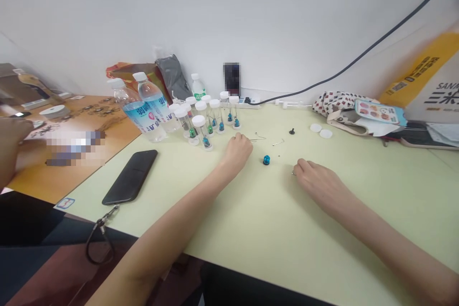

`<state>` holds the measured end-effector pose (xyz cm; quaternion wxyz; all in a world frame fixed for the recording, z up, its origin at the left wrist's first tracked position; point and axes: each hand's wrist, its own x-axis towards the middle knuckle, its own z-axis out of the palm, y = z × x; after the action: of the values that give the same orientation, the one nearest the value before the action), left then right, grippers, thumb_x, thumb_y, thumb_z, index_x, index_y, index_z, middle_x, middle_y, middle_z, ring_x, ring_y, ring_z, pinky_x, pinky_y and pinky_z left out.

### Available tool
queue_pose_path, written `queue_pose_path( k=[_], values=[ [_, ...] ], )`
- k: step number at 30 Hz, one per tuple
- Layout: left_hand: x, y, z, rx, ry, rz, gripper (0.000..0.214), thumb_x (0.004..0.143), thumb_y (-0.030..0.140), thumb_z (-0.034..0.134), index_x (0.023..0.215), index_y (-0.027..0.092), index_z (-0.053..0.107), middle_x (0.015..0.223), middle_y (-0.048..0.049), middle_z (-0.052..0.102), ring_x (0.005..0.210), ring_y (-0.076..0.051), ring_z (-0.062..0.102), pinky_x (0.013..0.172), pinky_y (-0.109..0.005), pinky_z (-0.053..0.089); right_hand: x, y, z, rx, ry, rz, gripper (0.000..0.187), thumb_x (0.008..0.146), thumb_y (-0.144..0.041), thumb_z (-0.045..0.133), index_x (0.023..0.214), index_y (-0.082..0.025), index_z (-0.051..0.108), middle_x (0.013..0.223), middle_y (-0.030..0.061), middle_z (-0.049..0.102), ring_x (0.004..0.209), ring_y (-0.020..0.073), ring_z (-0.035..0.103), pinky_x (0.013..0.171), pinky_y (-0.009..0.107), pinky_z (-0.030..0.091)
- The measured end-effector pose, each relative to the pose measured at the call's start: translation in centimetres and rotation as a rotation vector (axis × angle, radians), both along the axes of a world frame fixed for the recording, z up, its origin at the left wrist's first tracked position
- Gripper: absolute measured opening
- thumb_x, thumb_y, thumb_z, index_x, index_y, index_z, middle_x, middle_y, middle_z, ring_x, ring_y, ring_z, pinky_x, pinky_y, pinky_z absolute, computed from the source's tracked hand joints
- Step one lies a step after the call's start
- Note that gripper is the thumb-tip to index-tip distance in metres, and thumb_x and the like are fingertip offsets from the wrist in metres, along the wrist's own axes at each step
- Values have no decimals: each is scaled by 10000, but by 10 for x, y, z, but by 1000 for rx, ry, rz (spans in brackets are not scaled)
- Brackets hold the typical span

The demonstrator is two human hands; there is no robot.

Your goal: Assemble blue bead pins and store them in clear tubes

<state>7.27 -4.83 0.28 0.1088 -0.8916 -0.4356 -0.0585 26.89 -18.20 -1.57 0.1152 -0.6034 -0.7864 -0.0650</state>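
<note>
Left hand: your fingers curled, wire pin right at the tips, can't tell if held
Right hand: your fingers slightly curved, small metal bit just under them, hold unclear
Blue bead: on the tabletop, between both sets of fingers

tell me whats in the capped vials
The clear vials each hold a thin upright wire with a small blue or green bead near its foot; front vials partly cover the rear ones, hiding some contents.
</note>
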Motion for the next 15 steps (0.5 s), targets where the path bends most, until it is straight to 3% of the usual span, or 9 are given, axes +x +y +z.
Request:
queue_pose_path(
  k=[3, 6, 11, 15],
  values=[
    [-1, -4, 2, 15, -90, -11, 204, 689, -37, 521, 828, 89, 602, 868, -171, 596, 883, -254, 521, 679, -311, 406, -6, -2, -2, 21, 52, -2, 196, 847, -91, 393, 721, -189, 508, 699, 98, 524, 609, 197, 499, 518, 317, 345],
    [-5, -7, 8, -53, -451, -67, 139, 778, 55, 475, 797, 135, 588, 842, -104, 606, 829, -197, 535, 712, -299, 413, -12, -3, -1, -1, 118, 8, 142, 832, -100, 397, 801, -199, 494, 777, 92, 555, 693, 214, 524, 541, 305, 352],
    [-1, -18, 10, -586, -1114, -203, 157, 783, 306, 558, 813, 159, 602, 818, -45, 640, 749, -139, 581, 707, -266, 456, -20, -2, 0, -139, 442, -114, 160, 871, -175, 316, 807, -243, 446, 781, 13, 585, 638, 172, 525, 529, 269, 350],
    [7, -25, -1, -819, -1258, -158, 236, 709, 364, 635, 784, 140, 638, 798, -51, 646, 751, -142, 585, 711, -270, 458, -20, 0, 1, -188, 641, -166, 153, 879, -219, 308, 800, -240, 437, 720, 0, 572, 609, 156, 514, 528, 260, 363]
  ],
)
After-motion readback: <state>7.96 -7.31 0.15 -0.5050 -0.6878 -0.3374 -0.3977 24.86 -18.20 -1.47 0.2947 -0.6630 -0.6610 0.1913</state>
